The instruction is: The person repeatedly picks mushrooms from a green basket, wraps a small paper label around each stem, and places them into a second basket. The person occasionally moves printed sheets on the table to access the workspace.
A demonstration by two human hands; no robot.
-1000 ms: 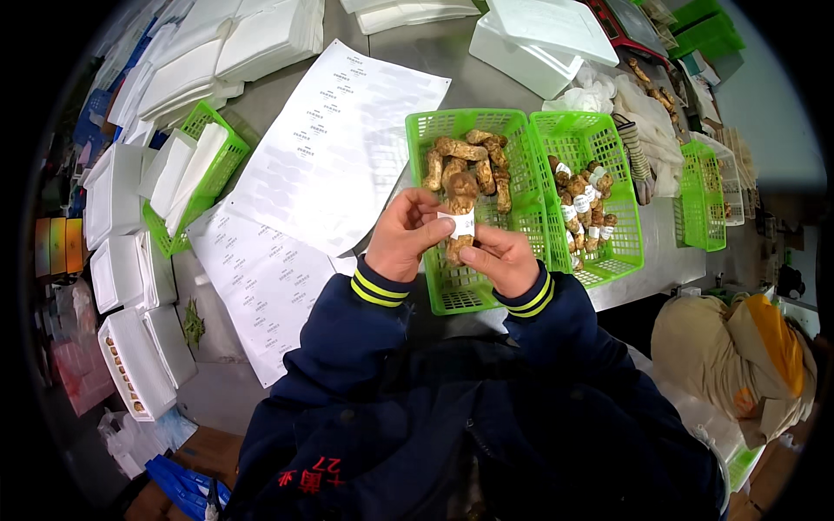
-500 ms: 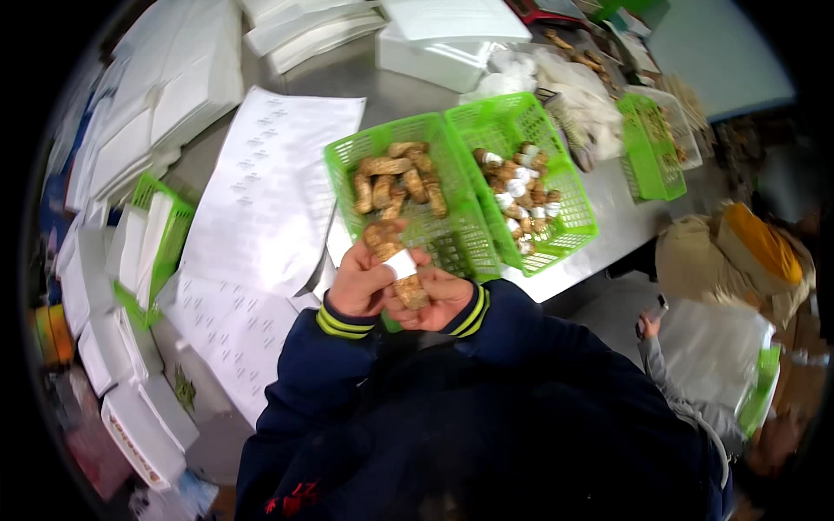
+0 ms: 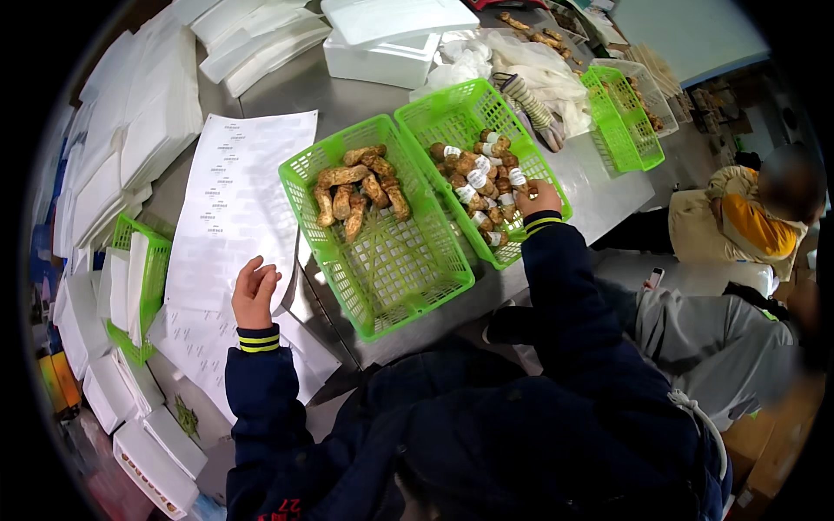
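Observation:
My right hand [image 3: 537,198] is inside the right green basket [image 3: 467,91], fingers closed on a labelled mushroom [image 3: 516,181] among several others with white paper bands. Beside it, the left green basket [image 3: 291,182] holds several unbanded, pale-brown mushrooms [image 3: 344,174] toward its far end. My left hand [image 3: 255,295], empty with fingers apart and loosely bent, is raised over a white sheet of printed labels [image 3: 226,200], left of that basket.
Stacked white foam sheets [image 3: 161,104] and foam boxes [image 3: 378,61] line the left and back. Cloths [image 3: 543,74] and another green basket [image 3: 621,122] are at back right on the steel table [image 3: 608,195]. Two other people [image 3: 756,217] [image 3: 712,347] sit at right, one with a phone [image 3: 653,279].
The banded mushroom has gone from between both hands to the right basket with my right hand. My left hand has let go and moved left. The view has shifted; people appear at right.

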